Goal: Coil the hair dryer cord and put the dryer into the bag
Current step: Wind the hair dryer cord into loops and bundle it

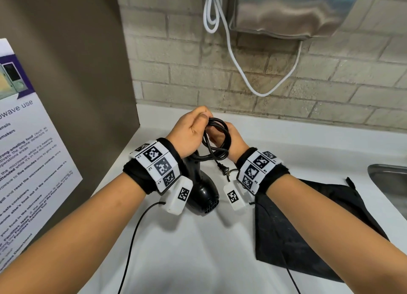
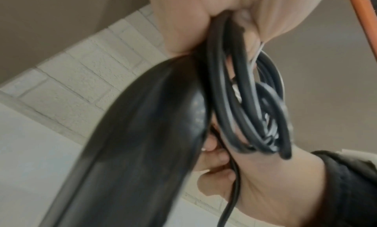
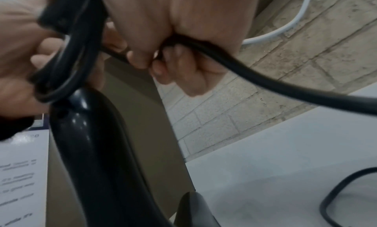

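The black hair dryer sits low over the white counter, its handle pointing up toward my hands. Its black cord is gathered into several loops between both hands. My left hand grips the top of the loops, fingers curled round them. My right hand holds the coil's right side, and its fingers pinch one strand of cord. The plug dangles below the coil. A black bag lies flat on the counter under my right forearm.
A steel sink is at the right edge. On the brick wall hang a metal dispenser and a white cable. A brown panel with a poster closes off the left side. Thin black wrist-camera wires trail over the counter.
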`<state>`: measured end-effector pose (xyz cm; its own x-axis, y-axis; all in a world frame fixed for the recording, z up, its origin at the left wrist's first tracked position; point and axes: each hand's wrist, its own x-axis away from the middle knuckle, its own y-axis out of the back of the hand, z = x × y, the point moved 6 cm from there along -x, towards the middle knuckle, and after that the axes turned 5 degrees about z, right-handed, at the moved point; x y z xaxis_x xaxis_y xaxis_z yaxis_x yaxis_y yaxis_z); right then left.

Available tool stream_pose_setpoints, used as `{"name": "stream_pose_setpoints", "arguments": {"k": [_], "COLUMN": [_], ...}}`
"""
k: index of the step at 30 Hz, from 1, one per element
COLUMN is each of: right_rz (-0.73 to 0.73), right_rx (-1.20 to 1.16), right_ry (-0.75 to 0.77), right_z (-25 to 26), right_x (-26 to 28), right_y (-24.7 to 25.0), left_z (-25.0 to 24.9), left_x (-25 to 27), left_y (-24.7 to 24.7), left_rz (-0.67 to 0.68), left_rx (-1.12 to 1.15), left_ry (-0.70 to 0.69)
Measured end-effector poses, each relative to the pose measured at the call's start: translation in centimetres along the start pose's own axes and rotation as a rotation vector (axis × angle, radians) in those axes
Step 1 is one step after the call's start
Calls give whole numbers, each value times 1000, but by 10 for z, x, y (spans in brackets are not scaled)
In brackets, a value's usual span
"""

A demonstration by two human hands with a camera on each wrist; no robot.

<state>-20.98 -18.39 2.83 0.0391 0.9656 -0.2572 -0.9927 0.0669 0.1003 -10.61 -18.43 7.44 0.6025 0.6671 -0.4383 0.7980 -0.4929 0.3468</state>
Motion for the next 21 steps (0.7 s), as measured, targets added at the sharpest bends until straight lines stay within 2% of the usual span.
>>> {"name": "stream_pose_setpoints", "arguments": {"k": [3, 6, 8, 10, 13, 17, 19, 21], "right_rz": [-142, -263, -289, -224, -92, 7, 25, -25], "right_rx": [76, 59, 60, 75, 55, -46, -13, 182], "right_ry": [19, -35, -41, -37, -32, -124, -78, 63], "right_z": [-7, -13, -12, -6, 8, 15, 16, 18], "right_x": [-1, 0, -2, -5, -3, 8, 13, 21], "right_y": [10, 22, 26, 25, 22, 26, 27, 33], "left_z": [-3, -1, 2, 4, 9, 20, 25, 29], "left_x": [0, -3, -5, -6, -7, -6, -6, -7], "left_y": [-3, -3, -3, -3, 5, 12, 16, 19], "left_rz": [51, 54, 47, 36, -58, -144, -172, -194], "left_rx": [-20, 1, 16, 44, 113, 216, 205, 193], "left_ry": [-5, 21, 63, 103, 172, 262, 280, 291]}}
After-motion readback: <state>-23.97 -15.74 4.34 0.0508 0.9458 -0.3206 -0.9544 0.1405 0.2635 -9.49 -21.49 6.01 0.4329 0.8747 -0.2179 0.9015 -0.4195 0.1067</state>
